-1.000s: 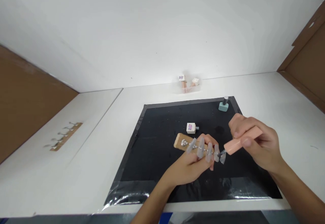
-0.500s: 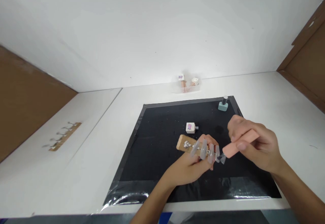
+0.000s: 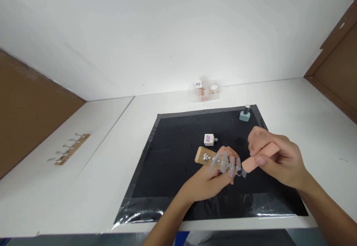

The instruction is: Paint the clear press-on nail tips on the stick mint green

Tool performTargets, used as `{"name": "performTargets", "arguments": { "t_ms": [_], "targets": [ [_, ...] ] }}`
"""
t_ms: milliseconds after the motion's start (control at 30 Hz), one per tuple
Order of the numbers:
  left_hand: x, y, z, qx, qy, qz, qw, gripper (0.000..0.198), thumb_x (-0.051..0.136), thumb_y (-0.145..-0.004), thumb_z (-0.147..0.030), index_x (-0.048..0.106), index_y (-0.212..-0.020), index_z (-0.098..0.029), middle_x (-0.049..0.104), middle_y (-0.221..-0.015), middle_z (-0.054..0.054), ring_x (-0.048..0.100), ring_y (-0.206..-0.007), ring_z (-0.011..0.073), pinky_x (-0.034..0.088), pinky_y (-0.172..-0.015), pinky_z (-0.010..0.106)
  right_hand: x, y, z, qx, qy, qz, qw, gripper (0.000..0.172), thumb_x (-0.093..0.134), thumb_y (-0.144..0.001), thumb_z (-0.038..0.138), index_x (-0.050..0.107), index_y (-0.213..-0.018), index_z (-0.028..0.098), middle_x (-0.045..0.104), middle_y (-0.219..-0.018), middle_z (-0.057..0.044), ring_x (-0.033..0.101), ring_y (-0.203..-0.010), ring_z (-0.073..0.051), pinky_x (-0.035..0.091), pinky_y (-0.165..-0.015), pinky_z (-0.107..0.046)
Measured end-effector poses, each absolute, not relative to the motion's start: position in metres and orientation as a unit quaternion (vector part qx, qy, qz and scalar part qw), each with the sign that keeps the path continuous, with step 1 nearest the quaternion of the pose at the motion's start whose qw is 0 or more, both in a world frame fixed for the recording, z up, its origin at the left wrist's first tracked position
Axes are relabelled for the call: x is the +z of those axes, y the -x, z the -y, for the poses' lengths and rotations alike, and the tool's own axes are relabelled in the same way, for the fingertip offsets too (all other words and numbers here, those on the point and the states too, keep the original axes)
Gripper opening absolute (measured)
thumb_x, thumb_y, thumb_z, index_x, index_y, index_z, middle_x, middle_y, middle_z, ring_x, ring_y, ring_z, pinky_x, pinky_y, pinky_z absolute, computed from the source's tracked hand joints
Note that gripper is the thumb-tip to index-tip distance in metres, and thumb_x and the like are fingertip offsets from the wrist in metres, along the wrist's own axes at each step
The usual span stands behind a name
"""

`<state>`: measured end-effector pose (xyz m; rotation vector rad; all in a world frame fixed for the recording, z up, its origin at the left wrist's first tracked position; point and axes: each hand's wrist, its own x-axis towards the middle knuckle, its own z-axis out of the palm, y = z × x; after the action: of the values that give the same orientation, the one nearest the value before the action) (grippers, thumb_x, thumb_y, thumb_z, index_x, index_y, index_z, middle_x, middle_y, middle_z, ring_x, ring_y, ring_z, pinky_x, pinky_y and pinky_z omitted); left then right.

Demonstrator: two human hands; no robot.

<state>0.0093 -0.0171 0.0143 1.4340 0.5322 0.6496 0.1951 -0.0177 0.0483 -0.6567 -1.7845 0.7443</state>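
Note:
My left hand point(image 3: 210, 184) is closed around a wooden nail display stand point(image 3: 201, 154) above the black mat. Several clear false nail tips point(image 3: 224, 162) stand along it on small metal posts. In my right hand point(image 3: 281, 160), between thumb and fingers, is a peach nail polish brush cap point(image 3: 260, 157). Its lower end points at the nail tip at the stand's right end; the bristles are too small to make out. Just beyond my left hand, a white nail polish bottle point(image 3: 209, 139) with a flower label lies on its side, its neck uncapped.
A teal nail polish bottle point(image 3: 244, 116) with a dark cap stands at the mat's far right. Behind the black mat point(image 3: 178, 134), a clear tray point(image 3: 209, 97) holds peach-capped bottles. Another nail stand point(image 3: 71, 150) lies on the white table at left. Brown panels flank both sides.
My right hand and the brush cap have shifted slightly left, staying by the end nail tip. My left hand and the stand have barely moved.

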Motion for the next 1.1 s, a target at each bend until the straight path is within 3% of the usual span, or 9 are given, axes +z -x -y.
{"name": "performTargets", "arguments": {
  "t_ms": [200,433,700,933,1100],
  "targets": [
    [0.011,-0.008,0.017,0.299,-0.627,-0.226,0.683,0.017,0.045,-0.092,-0.034,0.041,-0.082,-0.020,0.043,-0.086,0.000,0.047,-0.066,0.0095,0.043,-0.063,0.027,0.047,-0.195,0.017,0.253,0.366,0.714,0.540,0.018,0.057,-0.087,0.012,0.056,-0.071,0.021,0.056,-0.068,0.001,0.052,-0.062,-0.013,0.041,-0.054,-0.027],
    [0.010,-0.009,0.017,0.318,-0.547,-0.212,0.745,0.018,0.054,-0.088,-0.031,0.042,-0.082,-0.019,0.046,-0.089,0.000,0.051,-0.061,0.0061,0.044,-0.061,0.025,0.046,-0.194,0.020,0.336,0.286,0.712,0.546,0.013,0.055,-0.091,0.031,0.059,-0.082,0.022,0.054,-0.066,0.001,0.051,-0.061,-0.014,0.043,-0.054,-0.027],
    [0.007,-0.011,0.016,0.318,-0.491,-0.168,0.794,0.024,0.059,-0.086,-0.033,0.040,-0.082,-0.019,0.050,-0.086,-0.001,0.053,-0.058,0.0057,0.045,-0.058,0.023,0.049,-0.193,0.018,0.303,0.398,0.657,0.564,0.016,0.056,-0.091,0.030,0.059,-0.076,0.023,0.059,-0.070,0.001,0.054,-0.061,-0.013,0.044,-0.054,-0.025],
    [0.004,-0.012,0.016,0.335,-0.447,-0.134,0.819,0.015,0.060,-0.085,-0.020,0.046,-0.082,-0.017,0.049,-0.087,-0.002,0.054,-0.061,0.0055,0.046,-0.052,0.019,0.046,-0.195,0.020,0.367,0.294,0.694,0.545,0.015,0.055,-0.091,0.036,0.059,-0.082,0.024,0.056,-0.069,0.001,0.052,-0.063,-0.014,0.042,-0.054,-0.026],
    [0.002,-0.013,0.016,0.330,-0.418,-0.101,0.840,0.017,0.060,-0.085,-0.022,0.044,-0.082,-0.017,0.054,-0.086,-0.001,0.055,-0.059,0.0058,0.047,-0.052,0.019,0.046,-0.195,0.020,0.336,0.377,0.659,0.558,0.016,0.054,-0.092,0.034,0.059,-0.081,0.023,0.057,-0.073,0.001,0.053,-0.066,-0.012,0.042,-0.058,-0.025]
  ]
}}
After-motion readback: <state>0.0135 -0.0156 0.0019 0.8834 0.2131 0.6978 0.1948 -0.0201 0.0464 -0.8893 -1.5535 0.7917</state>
